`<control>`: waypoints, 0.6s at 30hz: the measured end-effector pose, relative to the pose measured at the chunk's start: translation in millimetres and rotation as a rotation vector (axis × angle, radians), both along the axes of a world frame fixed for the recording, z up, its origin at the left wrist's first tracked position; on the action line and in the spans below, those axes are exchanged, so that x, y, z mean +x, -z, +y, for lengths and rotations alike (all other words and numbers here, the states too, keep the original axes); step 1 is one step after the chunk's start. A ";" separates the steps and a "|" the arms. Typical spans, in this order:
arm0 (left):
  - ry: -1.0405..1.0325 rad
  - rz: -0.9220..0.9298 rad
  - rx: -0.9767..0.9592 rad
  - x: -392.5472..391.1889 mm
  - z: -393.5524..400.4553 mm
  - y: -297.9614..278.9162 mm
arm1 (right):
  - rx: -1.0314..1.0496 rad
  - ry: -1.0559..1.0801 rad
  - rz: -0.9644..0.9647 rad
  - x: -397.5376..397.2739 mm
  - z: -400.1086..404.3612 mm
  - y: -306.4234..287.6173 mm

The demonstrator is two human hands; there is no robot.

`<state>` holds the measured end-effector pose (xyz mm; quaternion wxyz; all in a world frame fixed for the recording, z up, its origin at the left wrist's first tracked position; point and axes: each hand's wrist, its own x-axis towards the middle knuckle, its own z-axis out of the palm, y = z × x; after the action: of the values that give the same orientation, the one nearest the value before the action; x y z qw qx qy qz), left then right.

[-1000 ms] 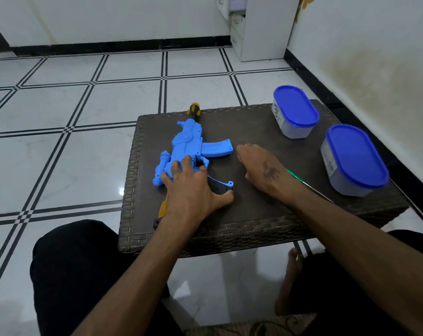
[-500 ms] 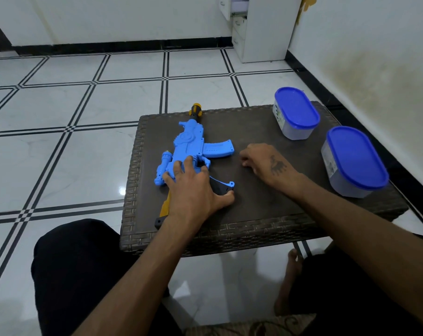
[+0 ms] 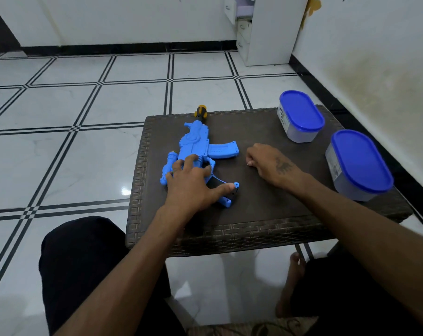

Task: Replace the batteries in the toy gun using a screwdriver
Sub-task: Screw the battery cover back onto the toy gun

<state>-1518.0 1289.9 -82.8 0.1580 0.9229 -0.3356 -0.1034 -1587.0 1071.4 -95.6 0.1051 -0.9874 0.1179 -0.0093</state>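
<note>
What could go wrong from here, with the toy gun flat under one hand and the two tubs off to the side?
1. The toy gun lies near the table's left edge, its orange muzzle at the far rim; a push from the left hand might slide it off.
2. The right hand is curled, fingertips together; anything small pinched there could drop and be lost against the dark top.
3. The right forearm passes close to the nearer tub and could knock it.

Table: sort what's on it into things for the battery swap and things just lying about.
For the job:
- blue toy gun, pressed flat under the left hand
- right hand, fingers curled beside it on the wicker table

Lying about:
- two blue-lidded containers
</note>
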 end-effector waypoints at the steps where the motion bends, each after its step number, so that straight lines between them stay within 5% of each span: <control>1: 0.003 0.013 -0.011 4.3 1.6 1.2 | 0.014 0.005 0.002 -0.7 0.6 1.6; 8: -0.006 0.048 -0.042 13.6 3.0 6.5 | 0.269 -0.022 -0.223 -20.5 32.8 -21.1; 18: -0.013 0.058 -0.047 14.9 1.6 7.1 | -0.023 -0.408 -0.038 -44.6 55.2 -22.4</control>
<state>-1503.0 1291.5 -89.9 0.1900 0.9177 -0.3274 -0.1210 -1631.6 1126.5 -73.2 0.0960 -0.9916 -0.0866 -0.0078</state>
